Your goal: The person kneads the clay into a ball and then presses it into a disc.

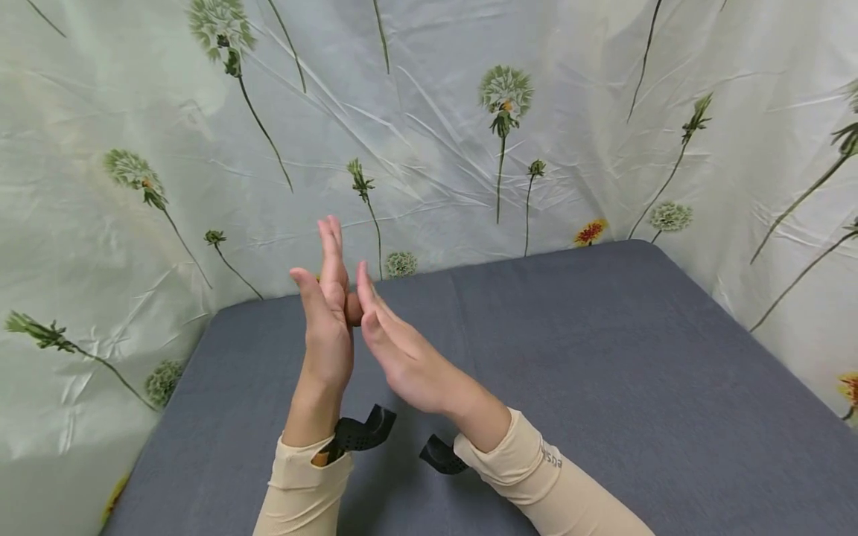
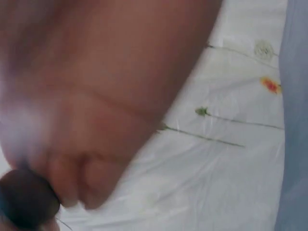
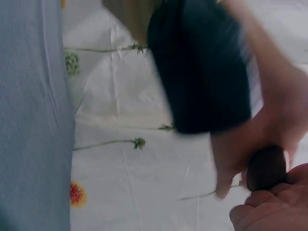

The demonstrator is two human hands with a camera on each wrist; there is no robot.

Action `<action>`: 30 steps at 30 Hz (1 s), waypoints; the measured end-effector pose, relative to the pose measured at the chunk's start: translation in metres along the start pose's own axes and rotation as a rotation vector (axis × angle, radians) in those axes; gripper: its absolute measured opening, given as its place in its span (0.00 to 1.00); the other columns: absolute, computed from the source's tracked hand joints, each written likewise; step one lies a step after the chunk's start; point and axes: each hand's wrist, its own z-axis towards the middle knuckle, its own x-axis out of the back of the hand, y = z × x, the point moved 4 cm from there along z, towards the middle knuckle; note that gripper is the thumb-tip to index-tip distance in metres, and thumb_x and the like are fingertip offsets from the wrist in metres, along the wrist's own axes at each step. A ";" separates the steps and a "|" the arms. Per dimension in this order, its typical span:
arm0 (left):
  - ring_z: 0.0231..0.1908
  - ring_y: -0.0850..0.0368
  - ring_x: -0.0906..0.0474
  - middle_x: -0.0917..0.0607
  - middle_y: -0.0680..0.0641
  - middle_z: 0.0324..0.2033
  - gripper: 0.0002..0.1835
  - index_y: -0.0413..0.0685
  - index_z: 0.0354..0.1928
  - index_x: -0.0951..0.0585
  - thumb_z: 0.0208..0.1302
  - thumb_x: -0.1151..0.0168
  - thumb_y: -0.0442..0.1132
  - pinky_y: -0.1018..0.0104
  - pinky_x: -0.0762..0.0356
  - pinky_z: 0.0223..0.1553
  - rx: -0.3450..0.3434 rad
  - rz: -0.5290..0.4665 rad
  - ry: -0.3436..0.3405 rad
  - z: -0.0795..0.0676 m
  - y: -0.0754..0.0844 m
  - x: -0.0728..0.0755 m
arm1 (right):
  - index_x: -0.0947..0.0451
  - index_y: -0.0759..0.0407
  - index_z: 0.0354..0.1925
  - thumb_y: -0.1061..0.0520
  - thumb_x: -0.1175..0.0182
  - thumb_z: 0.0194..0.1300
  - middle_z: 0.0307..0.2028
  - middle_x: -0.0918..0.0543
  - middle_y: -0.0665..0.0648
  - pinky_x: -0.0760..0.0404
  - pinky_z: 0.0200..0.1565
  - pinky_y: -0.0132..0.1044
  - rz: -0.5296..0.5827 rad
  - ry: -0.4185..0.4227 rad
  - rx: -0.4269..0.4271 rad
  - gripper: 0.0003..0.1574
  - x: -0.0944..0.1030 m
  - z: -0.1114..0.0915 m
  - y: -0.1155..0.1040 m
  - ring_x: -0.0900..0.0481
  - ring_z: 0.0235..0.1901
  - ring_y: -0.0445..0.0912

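Observation:
A small, smooth, dark brown ball is pressed between my two raised hands, above the table. My left hand stands upright with its fingers straight and its thumb apart, the ball against its palm side. Slanting in from the right, my right hand has its straight fingers against the ball's other side. In the left wrist view the ball shows at the lower left, beside blurred fingertips. The right wrist view has the ball between the fingers of both hands.
A table with a dark grey-blue cloth lies under the hands. Behind it hangs a pale curtain printed with dandelions. Black wrist mounts stick out from both cuffs, close to each other.

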 end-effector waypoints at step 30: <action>0.85 0.69 0.68 0.62 0.76 0.84 0.49 0.76 0.86 0.68 0.69 0.82 0.86 0.41 0.68 0.84 -0.003 0.011 -0.114 -0.004 -0.002 -0.020 | 0.78 0.48 0.86 0.13 0.77 0.71 0.85 0.75 0.38 0.69 0.85 0.53 0.097 0.023 -0.050 0.65 0.020 0.000 0.012 0.76 0.85 0.36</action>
